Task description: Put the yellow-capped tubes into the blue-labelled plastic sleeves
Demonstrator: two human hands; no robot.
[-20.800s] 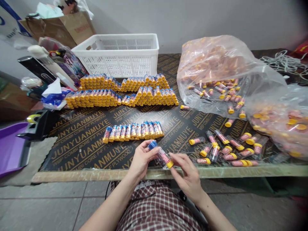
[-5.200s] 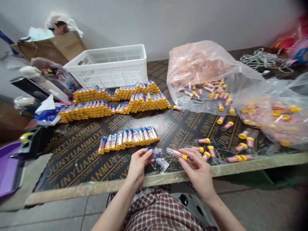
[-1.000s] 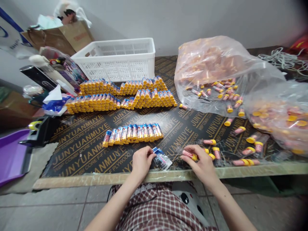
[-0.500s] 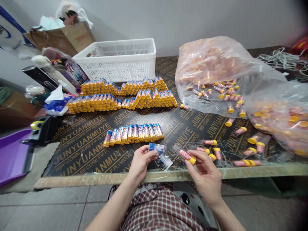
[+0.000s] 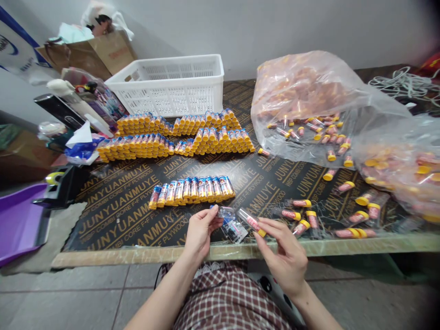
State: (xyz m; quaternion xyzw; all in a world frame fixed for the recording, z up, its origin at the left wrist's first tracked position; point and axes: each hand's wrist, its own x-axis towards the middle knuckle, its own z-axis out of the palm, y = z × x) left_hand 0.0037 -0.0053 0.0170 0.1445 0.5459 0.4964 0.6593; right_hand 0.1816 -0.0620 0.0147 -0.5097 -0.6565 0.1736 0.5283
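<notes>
My left hand (image 5: 202, 228) pinches a small clear printed plastic sleeve (image 5: 226, 212) near the table's front edge. More such sleeves (image 5: 235, 230) lie just under it. In my right hand (image 5: 285, 250) is a clear tube with a yellow cap and a pink label (image 5: 252, 222). Its clear end points toward the sleeve, a short gap apart. Beyond my hands stands a row of blue-topped, wrapped tubes (image 5: 192, 190). Several unwrapped tubes (image 5: 312, 220) lie to the right of my right hand.
Stacks of wrapped tubes (image 5: 137, 149) stand before a white plastic basket (image 5: 178, 94). Large clear bags (image 5: 299, 91) of tubes fill the right side. A purple dustpan (image 5: 20, 224), a bottle (image 5: 68, 101) and a paper bag (image 5: 89, 55) are at the left.
My right hand has moved left with the tube, closer to my left hand. The blue end of the sleeve in my left hand is now mostly covered by my fingers.
</notes>
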